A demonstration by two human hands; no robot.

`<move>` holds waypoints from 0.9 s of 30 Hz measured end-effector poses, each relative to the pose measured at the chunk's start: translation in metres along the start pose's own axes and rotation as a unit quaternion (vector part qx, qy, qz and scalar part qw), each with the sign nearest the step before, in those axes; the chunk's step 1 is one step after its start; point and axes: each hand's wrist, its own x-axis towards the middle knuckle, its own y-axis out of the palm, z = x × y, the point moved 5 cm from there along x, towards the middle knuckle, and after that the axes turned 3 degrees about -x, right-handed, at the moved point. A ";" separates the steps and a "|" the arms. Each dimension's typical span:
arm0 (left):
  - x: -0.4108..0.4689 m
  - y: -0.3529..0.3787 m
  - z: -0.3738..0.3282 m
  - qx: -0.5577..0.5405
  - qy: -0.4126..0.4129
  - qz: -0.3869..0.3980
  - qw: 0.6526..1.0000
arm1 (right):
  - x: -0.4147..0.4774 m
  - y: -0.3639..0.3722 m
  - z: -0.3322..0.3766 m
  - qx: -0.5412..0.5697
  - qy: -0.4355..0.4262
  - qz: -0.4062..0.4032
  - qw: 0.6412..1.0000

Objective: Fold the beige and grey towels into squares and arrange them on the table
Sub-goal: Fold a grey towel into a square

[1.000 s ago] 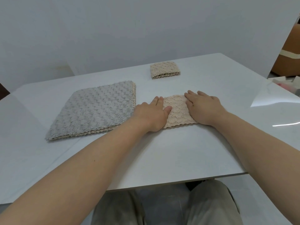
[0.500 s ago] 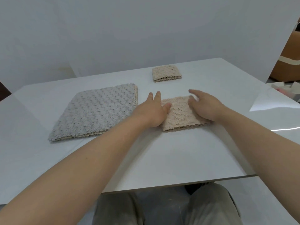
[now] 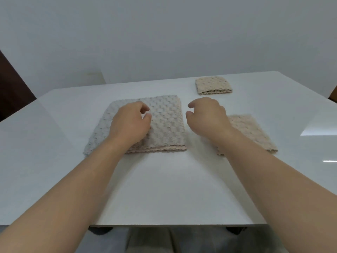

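Now both hands have left the beige square (image 3: 253, 134) I was pressing flat a second ago. It lies folded on the table (image 3: 164, 189) at my right, partly behind my right forearm, with nothing touching it. A far square (image 3: 213, 85), also beige, sits folded near the back edge. So two small ones look done, I judge, and the grey towel (image 3: 164, 121) is next. It lies centre-left, much larger, with a beige layer (image 3: 156, 149) showing under its near and right edges.

My left hand (image 3: 129, 125) is over the grey towel, fingers loosely curled and holding nothing. Whether it rests on the cloth or hovers above it I cannot tell. My right hand (image 3: 207, 116) hangs just beside the towel's right edge, loosely curled too and empty. Next I would likely take an edge of the grey towel and fold it over, minding that the layers do not slide apart.
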 end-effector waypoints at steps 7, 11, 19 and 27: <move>0.021 -0.037 0.098 -0.024 -0.127 -0.100 0.987 | 0.020 0.039 0.036 -0.007 0.060 -0.005 0.998; 0.018 -0.042 0.135 -0.026 -0.186 -0.121 0.975 | 0.022 0.050 0.026 -0.033 0.074 -0.058 0.995; 0.021 -0.030 0.157 -0.033 -0.210 -0.072 0.974 | 0.025 0.064 0.020 -0.032 0.077 -0.055 0.995; 0.022 -0.027 0.152 -0.004 -0.181 -0.092 0.979 | 0.025 0.067 0.019 0.001 0.083 -0.043 0.996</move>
